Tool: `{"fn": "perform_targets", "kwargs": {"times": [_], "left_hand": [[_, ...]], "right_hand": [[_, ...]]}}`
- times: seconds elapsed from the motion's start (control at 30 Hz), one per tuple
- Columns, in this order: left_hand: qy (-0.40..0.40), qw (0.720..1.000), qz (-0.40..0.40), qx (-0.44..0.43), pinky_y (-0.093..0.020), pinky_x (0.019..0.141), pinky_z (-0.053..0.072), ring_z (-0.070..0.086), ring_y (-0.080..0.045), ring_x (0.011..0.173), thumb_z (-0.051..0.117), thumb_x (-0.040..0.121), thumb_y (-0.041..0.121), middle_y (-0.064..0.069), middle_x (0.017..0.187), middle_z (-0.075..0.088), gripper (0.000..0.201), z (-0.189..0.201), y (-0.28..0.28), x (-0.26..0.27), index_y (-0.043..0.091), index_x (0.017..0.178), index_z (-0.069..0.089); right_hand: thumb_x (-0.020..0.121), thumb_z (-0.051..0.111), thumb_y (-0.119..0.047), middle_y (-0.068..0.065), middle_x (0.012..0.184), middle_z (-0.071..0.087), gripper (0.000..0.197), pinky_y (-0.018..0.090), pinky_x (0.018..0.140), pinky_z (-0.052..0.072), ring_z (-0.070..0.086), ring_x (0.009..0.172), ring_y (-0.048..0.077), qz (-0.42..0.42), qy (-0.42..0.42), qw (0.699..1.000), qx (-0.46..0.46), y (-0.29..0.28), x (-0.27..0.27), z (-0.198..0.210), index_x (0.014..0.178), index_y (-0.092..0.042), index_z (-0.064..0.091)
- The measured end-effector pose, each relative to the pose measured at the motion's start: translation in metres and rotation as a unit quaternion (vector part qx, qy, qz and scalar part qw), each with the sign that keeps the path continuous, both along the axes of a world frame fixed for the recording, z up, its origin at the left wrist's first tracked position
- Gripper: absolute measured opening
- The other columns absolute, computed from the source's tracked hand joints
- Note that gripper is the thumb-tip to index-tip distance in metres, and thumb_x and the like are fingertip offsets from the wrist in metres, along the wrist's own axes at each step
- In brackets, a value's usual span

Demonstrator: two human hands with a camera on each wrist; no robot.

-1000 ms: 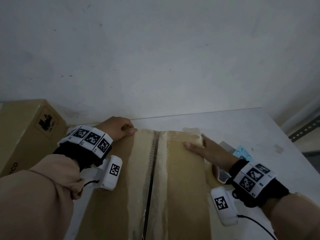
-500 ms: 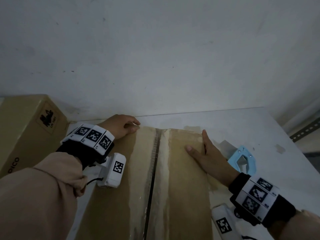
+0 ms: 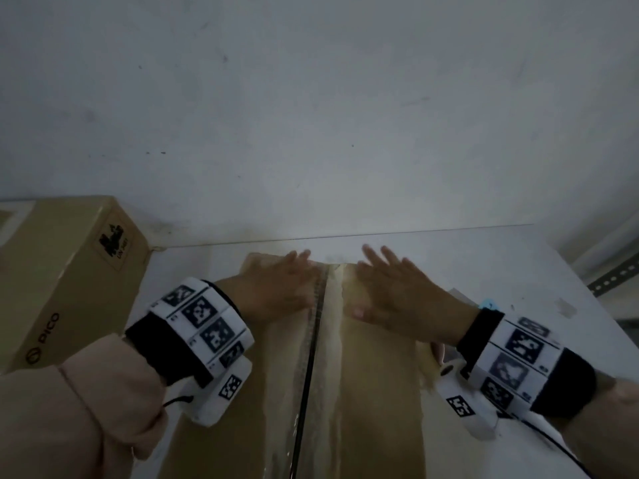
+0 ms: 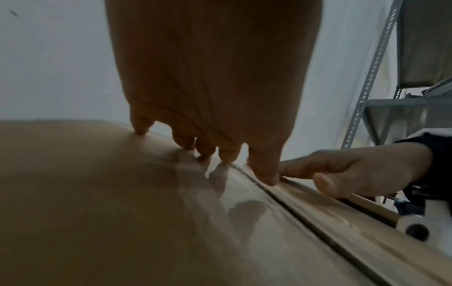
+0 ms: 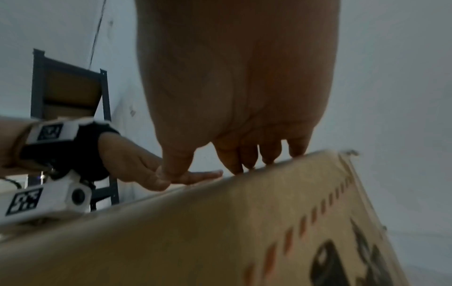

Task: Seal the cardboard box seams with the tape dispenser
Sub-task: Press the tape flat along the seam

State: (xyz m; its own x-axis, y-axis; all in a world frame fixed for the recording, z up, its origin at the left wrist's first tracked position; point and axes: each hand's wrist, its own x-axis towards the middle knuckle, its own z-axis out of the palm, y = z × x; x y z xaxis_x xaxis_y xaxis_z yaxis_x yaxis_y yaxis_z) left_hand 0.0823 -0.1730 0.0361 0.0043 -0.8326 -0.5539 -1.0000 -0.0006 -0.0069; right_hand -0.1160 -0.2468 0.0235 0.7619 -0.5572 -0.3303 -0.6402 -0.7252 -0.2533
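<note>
Box seam (image 3: 320, 305) between flat fingers (image 3: 297, 261) of 2 hands.

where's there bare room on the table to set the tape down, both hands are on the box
Bare table lies right of the cardboard box, out to the table's right edge, and in a narrow strip between box and wall. Crowded: left side, where a second box stands; both hands cover the seam's far end.

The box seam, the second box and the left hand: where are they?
centre seam (image 3: 313, 344), head view, dark gap between flaps.
second cardboard box (image 3: 62, 271), head view, its side.
left hand (image 3: 276, 288), head view, its back.
</note>
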Motion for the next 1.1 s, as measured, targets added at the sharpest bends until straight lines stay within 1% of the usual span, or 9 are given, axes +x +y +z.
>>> {"fn": "perform_targets", "kwargs": {"times": [0.07, 0.17, 0.27, 0.43, 0.6, 0.77, 0.93, 1.03, 1.1], "left_hand": [[0.007, 1.000, -0.005, 0.028, -0.048, 0.117, 0.008, -0.013, -0.016, 0.145, 0.025, 0.096, 0.049, 0.002, 0.156, -0.020, 0.070, -0.004, 0.007, -0.004, 0.020, 0.148, -0.011], [0.029, 0.998, 0.033, 0.049, -0.043, 0.118, -0.001, -0.018, -0.013, 0.144, 0.022, 0.096, 0.050, 0.003, 0.154, -0.025, 0.069, -0.003, 0.015, 0.012, 0.022, 0.146, -0.016], [0.025, 0.997, 0.061, 0.045, -0.043, 0.118, -0.002, -0.018, -0.011, 0.144, 0.021, 0.096, 0.051, 0.006, 0.153, -0.027, 0.069, -0.003, 0.022, 0.032, 0.023, 0.145, -0.019], [0.034, 0.992, 0.118, 0.032, -0.039, 0.118, 0.007, -0.004, -0.016, 0.146, 0.024, 0.095, 0.053, 0.006, 0.154, -0.026, 0.074, 0.001, 0.027, 0.035, 0.022, 0.146, -0.020], [0.057, 0.973, 0.216, 0.052, -0.038, 0.116, 0.023, 0.024, -0.027, 0.142, 0.025, 0.092, 0.059, -0.007, 0.158, -0.009, 0.079, 0.000, 0.044, 0.049, 0.028, 0.143, -0.026], [0.004, 0.981, 0.195, 0.016, -0.047, 0.117, 0.016, -0.004, -0.020, 0.146, 0.028, 0.095, 0.051, -0.002, 0.157, -0.019, 0.075, 0.006, 0.047, 0.039, 0.014, 0.147, -0.012], [0.015, 0.990, 0.138, 0.035, -0.046, 0.118, 0.007, -0.009, -0.016, 0.146, 0.026, 0.091, 0.060, -0.001, 0.157, -0.018, 0.078, 0.014, 0.074, 0.007, 0.018, 0.148, -0.008], [0.064, 0.990, 0.114, 0.052, -0.044, 0.118, 0.004, -0.014, -0.017, 0.145, -0.005, 0.052, 0.092, -0.003, 0.156, -0.021, 0.119, 0.011, 0.102, -0.014, 0.021, 0.148, -0.010], [0.083, 0.990, 0.106, 0.049, -0.043, 0.117, -0.002, -0.025, -0.013, 0.139, -0.022, 0.022, 0.093, -0.002, 0.153, -0.028, 0.143, 0.001, 0.120, -0.026, 0.023, 0.147, -0.016]], "right_hand": [[0.084, 0.027, -0.068, -0.001, 0.155, -0.017, 0.087, 0.029, 0.111, -0.009, -0.016, 0.140, 0.012, 0.066, 0.028, 0.997, 0.023, 0.001, 0.005, -0.004, 0.147, -0.017, -0.003], [0.060, 0.000, -0.086, -0.009, 0.147, -0.024, 0.110, 0.025, 0.108, -0.012, -0.019, 0.132, 0.000, 0.093, 0.029, 0.995, 0.018, -0.001, -0.002, -0.014, 0.146, -0.018, -0.010], [0.048, -0.014, -0.091, -0.015, 0.141, -0.027, 0.115, 0.024, 0.109, -0.011, -0.019, 0.130, -0.004, 0.061, 0.011, 0.998, 0.009, -0.003, -0.027, -0.019, 0.141, -0.024, -0.019], [0.045, -0.017, -0.092, -0.017, 0.141, -0.028, 0.104, 0.020, 0.108, -0.012, -0.017, 0.131, -0.005, -0.001, -0.001, 1.000, 0.015, 0.004, -0.053, -0.020, 0.130, -0.031, -0.026], [0.052, -0.011, -0.090, -0.012, 0.146, -0.027, 0.116, 0.024, 0.109, -0.004, -0.004, 0.140, 0.004, -0.044, -0.048, 0.997, 0.050, 0.012, -0.048, -0.030, 0.144, -0.021, -0.016], [0.090, 0.012, -0.060, 0.001, 0.156, -0.015, 0.075, 0.036, 0.115, 0.003, 0.000, 0.144, 0.017, -0.089, -0.038, 0.995, 0.013, 0.010, -0.029, -0.029, 0.147, -0.015, -0.008], [0.096, 0.014, -0.052, -0.004, 0.156, -0.015, 0.065, 0.041, 0.116, 0.000, -0.004, 0.144, 0.018, -0.110, 0.000, 0.994, -0.023, 0.003, -0.018, -0.030, 0.147, -0.019, -0.008], [0.095, 0.011, -0.053, -0.007, 0.156, -0.013, 0.063, 0.046, 0.116, -0.003, -0.004, 0.144, 0.019, -0.124, 0.011, 0.991, -0.038, 0.000, -0.011, -0.032, 0.147, -0.023, -0.008], [0.095, 0.011, -0.053, -0.008, 0.156, -0.012, 0.062, 0.048, 0.115, -0.004, -0.004, 0.144, 0.020, -0.129, 0.010, 0.990, -0.049, -0.002, -0.007, -0.033, 0.147, -0.024, -0.007]]}}
